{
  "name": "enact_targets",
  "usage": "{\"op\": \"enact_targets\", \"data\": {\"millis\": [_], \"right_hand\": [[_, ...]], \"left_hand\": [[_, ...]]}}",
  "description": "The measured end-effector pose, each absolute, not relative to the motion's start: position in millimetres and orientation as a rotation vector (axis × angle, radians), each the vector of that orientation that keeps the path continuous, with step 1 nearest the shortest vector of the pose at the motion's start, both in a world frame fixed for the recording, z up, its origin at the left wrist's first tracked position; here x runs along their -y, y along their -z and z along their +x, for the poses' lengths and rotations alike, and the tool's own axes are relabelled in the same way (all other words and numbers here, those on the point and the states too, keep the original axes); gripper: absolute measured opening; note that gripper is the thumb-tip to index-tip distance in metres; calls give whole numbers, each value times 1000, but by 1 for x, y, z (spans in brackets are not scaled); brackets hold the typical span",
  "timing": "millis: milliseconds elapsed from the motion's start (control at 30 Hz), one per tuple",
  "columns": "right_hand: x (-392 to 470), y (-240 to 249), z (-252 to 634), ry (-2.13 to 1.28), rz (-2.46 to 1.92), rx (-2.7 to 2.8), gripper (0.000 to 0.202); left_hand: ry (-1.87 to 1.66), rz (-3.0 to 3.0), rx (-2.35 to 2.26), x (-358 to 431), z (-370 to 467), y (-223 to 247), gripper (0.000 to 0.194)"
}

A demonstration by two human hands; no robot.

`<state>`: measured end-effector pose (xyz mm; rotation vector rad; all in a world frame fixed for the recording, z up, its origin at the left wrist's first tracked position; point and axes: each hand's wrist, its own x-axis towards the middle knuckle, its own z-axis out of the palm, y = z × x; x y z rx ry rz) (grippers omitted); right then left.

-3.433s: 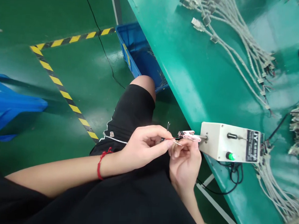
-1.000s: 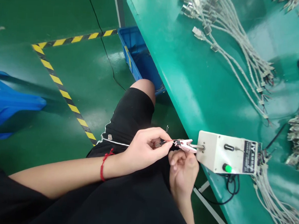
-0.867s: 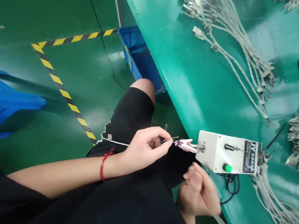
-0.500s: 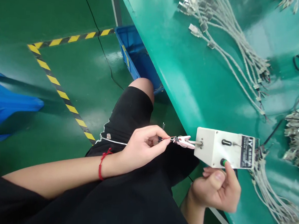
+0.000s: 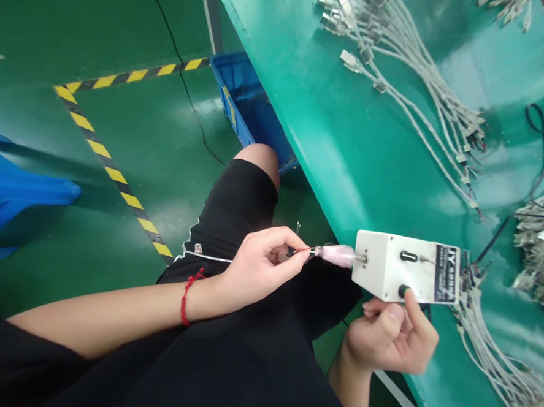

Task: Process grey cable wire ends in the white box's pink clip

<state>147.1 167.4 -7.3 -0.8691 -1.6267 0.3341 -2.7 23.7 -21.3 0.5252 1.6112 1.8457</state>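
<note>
My left hand [image 5: 268, 265] is closed in a pinch on thin wires [image 5: 302, 251], red and dark, just left of a small white machine [image 5: 404, 267]. The wire ends run to a pinkish clip [image 5: 337, 255] on the machine's metal shaft; the clip is smeared by motion. My right hand [image 5: 393, 337] is below the machine, holding nothing. Its index finger is stretched out onto the dark and green knob [image 5: 403, 291], while its other fingers curl loosely.
The machine sits at the edge of a green table [image 5: 313, 126]. USB cables [image 5: 413, 71] lie at the back, more cables [image 5: 497, 352] at the right, and a pile of connectors [image 5: 543, 244] beyond. A blue bin [image 5: 232, 106] stands below; a blue plastic object [image 5: 24, 182] is at left.
The clip on the shaft was sharp and still-looking before; now it is blurred, as if spinning. Both hands keep nearly the same places. The view has shifted slightly.
</note>
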Motion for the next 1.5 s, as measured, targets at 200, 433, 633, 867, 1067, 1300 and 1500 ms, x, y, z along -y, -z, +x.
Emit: {"op": "enact_targets", "data": {"millis": [200,433,633,867,1067,1300,1500], "right_hand": [[-173,6,148,-301,-775,1702,24],[-132,1,140,-619,-738,1698,39],[-100,-7,127,-1539,-850,1780,18],[-100,-16,115,-2117,-967,1434,10],[-99,-17,114,-2113,-987,1352,4],[-101,-18,113,-2103,-1005,1335,4],[-100,-17,111,-2085,-988,1332,4]], "left_hand": [[-1809,536,-1598,-23,-1,24,11],[-1812,516,-1623,-22,-1,23,11],[-1884,557,-1666,-14,-1,19,6],[-1948,853,-1719,-6,-2,0,10],[-1962,989,-1712,-7,-2,-5,13],[-1965,1006,-1706,-8,-2,-4,12],[-1975,1007,-1692,-8,-3,-5,11]]}}
